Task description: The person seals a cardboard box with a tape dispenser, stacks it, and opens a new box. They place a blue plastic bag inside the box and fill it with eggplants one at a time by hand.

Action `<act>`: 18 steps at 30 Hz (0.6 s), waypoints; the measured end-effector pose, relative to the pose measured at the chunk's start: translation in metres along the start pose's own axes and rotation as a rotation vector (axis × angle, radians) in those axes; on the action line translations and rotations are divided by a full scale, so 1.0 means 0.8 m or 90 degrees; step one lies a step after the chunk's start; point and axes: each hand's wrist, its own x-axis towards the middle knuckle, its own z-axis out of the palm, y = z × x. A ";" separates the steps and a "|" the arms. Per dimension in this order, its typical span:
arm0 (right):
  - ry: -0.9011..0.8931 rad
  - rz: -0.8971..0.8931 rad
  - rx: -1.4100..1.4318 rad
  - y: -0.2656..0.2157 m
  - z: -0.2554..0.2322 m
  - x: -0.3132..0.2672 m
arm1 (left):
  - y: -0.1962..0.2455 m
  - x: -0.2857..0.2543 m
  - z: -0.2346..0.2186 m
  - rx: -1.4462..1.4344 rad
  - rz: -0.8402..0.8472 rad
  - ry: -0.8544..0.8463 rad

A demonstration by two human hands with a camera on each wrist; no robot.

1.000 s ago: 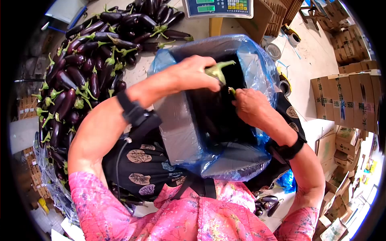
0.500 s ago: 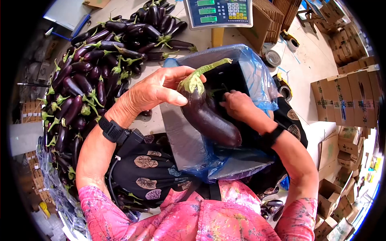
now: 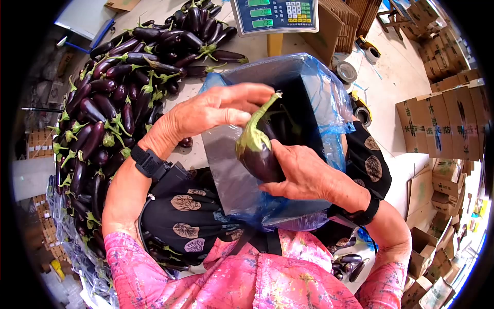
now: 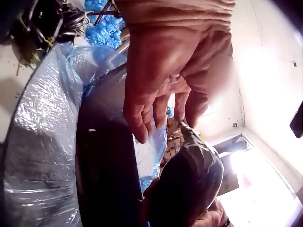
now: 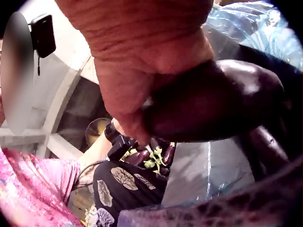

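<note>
My right hand (image 3: 309,172) grips a dark purple eggplant (image 3: 256,158) round its body, thumb on one side and fingers on the other. The eggplant's green cap and long stem point up toward my left hand (image 3: 218,105). That hand's fingers are extended around the stem's upper end; in the left wrist view they hang loosely just above the stem tip. Below both hands is a box (image 3: 222,177) lined with a blue plastic bag (image 3: 334,110). Inside its dark interior other eggplants (image 5: 265,144) show in the right wrist view.
A large heap of eggplants (image 3: 105,105) lies on the floor to the left. Beyond the box stands a digital scale display (image 3: 275,16). Tape rolls (image 3: 346,72) and stacked cardboard boxes (image 3: 440,126) are on the right. A few eggplants (image 3: 350,262) lie by my right side.
The left hand first reached into the box, then held up the eggplant by its cap. Now the right hand has come out of the box and grips the eggplant's body; the left has loosened from it.
</note>
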 end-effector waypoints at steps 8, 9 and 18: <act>0.008 0.039 -0.101 -0.002 -0.020 -0.010 | 0.028 0.011 0.047 0.076 0.036 0.072; -0.013 0.033 -0.018 0.004 -0.026 -0.011 | 0.030 0.010 0.051 0.035 0.072 0.100; 0.016 0.274 0.579 0.007 -0.025 -0.039 | 0.035 0.003 0.041 0.218 0.169 0.158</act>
